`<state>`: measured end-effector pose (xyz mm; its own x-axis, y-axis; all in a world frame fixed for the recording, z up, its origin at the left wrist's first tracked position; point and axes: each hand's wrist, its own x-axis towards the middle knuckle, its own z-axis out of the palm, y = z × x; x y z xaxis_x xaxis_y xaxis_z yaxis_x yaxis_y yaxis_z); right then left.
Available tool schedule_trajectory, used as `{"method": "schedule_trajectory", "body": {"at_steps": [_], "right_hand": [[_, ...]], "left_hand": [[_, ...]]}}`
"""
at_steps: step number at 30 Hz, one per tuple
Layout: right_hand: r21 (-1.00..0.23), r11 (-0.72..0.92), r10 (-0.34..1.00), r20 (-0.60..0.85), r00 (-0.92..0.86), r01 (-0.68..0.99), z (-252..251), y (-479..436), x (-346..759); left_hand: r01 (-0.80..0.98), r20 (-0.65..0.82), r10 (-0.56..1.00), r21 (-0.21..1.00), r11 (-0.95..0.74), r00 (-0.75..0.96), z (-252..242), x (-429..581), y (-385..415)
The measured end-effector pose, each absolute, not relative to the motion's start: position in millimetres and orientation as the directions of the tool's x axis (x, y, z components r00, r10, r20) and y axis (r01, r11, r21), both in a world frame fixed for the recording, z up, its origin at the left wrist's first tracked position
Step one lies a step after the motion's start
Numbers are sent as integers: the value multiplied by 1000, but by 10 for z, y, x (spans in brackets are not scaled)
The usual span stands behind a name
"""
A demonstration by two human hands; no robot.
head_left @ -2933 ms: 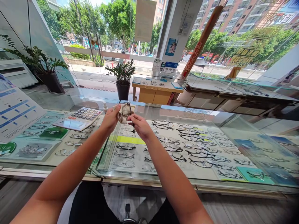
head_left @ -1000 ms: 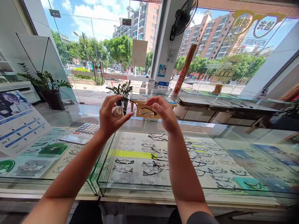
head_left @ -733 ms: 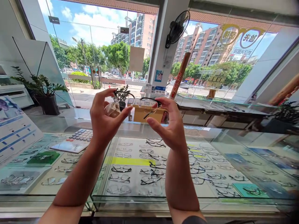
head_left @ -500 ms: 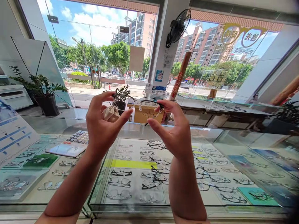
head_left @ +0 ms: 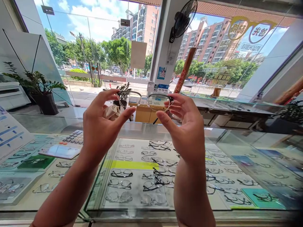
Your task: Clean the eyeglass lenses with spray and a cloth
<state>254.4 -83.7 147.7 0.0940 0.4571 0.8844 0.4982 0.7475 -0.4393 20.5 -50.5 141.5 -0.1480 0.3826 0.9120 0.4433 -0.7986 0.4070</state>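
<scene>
A pair of eyeglasses (head_left: 145, 100) with dark upper rims is held up in front of me, above the glass counter. My left hand (head_left: 104, 121) grips its left end with the forefinger at the hinge, the thumb below the lens. A beige cloth (head_left: 111, 112) is tucked in that same hand's curled fingers. My right hand (head_left: 186, 126) holds the other end, forefinger at the right hinge and thumb under the lens. One dark temple tip shows below, between the hands.
Rows of eyeglasses lie inside the glass display case (head_left: 134, 205). At the left are a calculator (head_left: 74, 137), a phone (head_left: 60, 151) and a printed board (head_left: 11, 135). Potted plants (head_left: 44, 102), a wall fan (head_left: 184, 20) and large windows stand beyond.
Both hands have risen slightly with the eyeglasses, and the right hand has shifted to the right. The glasses appear a little larger. The whole view has shifted slightly.
</scene>
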Motion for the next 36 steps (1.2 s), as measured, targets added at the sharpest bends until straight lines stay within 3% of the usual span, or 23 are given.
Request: {"method": "schedule_trajectory", "body": {"at_steps": [11,31,36], "right_hand": [[-456,769,500,866,22,448,1468,-796,2622],[-430,762,487,873,10,483,1480,-833,2649],[-474,741,511,857,59,475,1464,-853,2592]], "left_hand": [[280,897,437,437,-855,-68,1437,221,-445],[278,905,421,420,-864,-60,1419,177,-408],[299,915,389,403,-865,-107,1419,198,-435]]}}
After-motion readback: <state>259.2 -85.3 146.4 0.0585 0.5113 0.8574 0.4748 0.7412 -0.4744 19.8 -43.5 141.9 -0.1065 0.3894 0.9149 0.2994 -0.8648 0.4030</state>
